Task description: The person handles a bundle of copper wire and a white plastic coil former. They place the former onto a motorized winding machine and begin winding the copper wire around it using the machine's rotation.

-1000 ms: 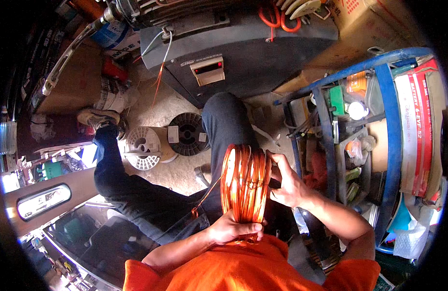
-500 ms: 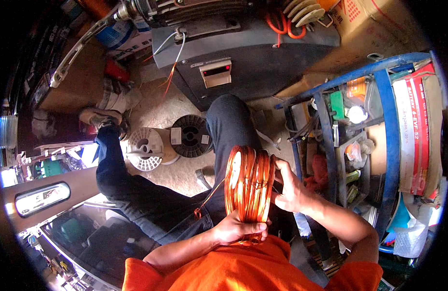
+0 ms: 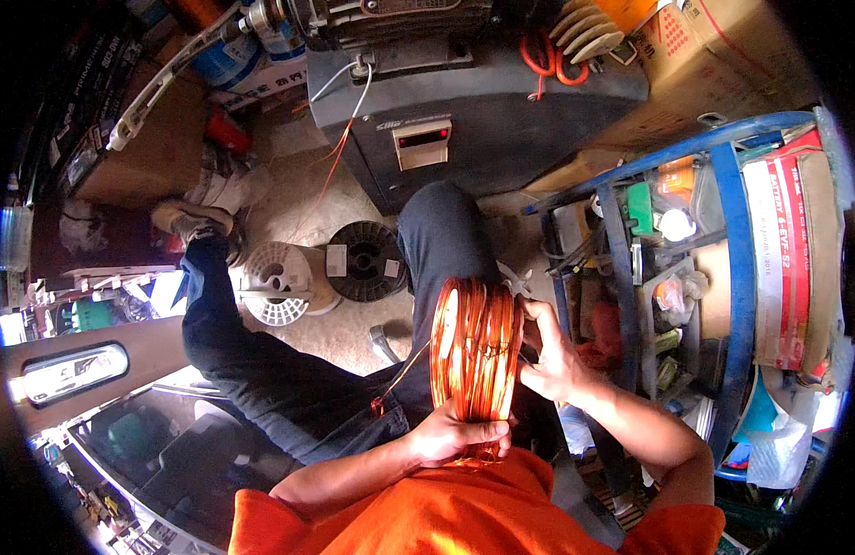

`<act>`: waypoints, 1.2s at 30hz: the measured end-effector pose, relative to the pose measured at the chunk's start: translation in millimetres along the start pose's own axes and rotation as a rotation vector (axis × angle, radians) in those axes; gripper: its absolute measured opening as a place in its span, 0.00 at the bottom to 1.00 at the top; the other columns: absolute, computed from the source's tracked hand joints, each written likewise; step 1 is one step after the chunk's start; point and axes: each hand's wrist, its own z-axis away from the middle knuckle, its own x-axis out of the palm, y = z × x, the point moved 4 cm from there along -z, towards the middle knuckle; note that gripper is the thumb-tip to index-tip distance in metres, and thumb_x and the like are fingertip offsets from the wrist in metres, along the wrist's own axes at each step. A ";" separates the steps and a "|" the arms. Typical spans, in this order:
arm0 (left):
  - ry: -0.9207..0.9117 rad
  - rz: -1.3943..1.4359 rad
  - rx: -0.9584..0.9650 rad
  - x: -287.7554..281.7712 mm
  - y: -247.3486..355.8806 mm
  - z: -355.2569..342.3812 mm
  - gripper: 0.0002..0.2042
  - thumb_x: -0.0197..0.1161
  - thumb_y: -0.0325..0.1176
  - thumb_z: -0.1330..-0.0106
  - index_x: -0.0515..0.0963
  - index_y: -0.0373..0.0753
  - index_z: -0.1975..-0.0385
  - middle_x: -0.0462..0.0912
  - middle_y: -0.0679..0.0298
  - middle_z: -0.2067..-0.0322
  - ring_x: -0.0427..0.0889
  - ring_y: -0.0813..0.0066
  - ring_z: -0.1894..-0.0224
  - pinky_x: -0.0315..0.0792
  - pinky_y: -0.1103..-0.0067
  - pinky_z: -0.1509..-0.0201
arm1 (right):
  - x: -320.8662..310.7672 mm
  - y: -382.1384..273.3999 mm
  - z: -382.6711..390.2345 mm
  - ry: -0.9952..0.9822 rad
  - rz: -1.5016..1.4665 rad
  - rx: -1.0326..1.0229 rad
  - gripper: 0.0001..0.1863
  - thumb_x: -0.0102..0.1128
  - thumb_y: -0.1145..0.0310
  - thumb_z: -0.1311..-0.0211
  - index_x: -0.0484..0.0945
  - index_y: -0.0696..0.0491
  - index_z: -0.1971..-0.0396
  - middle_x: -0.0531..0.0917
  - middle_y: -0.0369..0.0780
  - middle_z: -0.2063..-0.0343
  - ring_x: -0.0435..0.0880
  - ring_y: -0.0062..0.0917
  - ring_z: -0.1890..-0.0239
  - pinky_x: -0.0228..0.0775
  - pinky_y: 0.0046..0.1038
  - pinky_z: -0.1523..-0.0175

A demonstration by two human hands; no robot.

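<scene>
A thick coil of copper wire (image 3: 472, 356) stands on end over my lap, its many turns bunched into a long loop. My left hand (image 3: 457, 437) wraps round the coil's lower end, thumb across the front. At the coil's upper right side, my right hand (image 3: 549, 359) is closed with its fingertips against the turns. Whether it also pinches a strand there is hidden. A loose wire end (image 3: 399, 377) runs out from the coil's left side to a small curl over my thigh.
Ahead stands a grey machine (image 3: 501, 120) with a small display box (image 3: 421, 143). A white spool (image 3: 277, 285) and a black spool (image 3: 367, 262) lie on the floor. To the right is a blue metal rack (image 3: 744, 277) filled with bins. A glass-topped surface (image 3: 168, 458) lies to the left.
The whole view has shifted slightly, with the machine sitting a little further right. Both hands keep the same hold on the copper coil.
</scene>
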 end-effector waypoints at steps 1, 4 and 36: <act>-0.006 -0.005 0.004 -2.2 -2.5 -0.6 0.10 0.60 0.31 0.35 0.73 0.33 0.59 0.79 0.60 0.71 0.80 0.71 0.66 0.72 0.78 0.61 | 1.9 -3.6 -0.7 0.004 -0.001 -0.020 0.39 0.66 0.77 0.49 0.50 0.60 0.41 0.63 0.52 0.44 0.65 0.38 0.38 0.62 0.37 0.36; -0.009 -0.008 0.000 -3.7 -4.0 -0.7 0.10 0.60 0.31 0.35 0.73 0.32 0.59 0.79 0.60 0.71 0.79 0.71 0.66 0.72 0.78 0.62 | 6.5 -5.4 1.2 0.020 0.025 -0.071 0.39 0.67 0.78 0.51 0.51 0.60 0.42 0.63 0.53 0.43 0.65 0.40 0.38 0.62 0.37 0.36; 0.121 0.012 0.261 9.8 69.8 40.0 0.08 0.55 0.27 0.33 0.68 0.33 0.59 0.75 0.61 0.73 0.78 0.70 0.70 0.75 0.72 0.62 | -58.9 -97.5 -11.1 -0.077 0.365 -0.192 0.40 0.68 0.78 0.66 0.61 0.56 0.46 0.69 0.47 0.48 0.70 0.37 0.43 0.62 0.31 0.39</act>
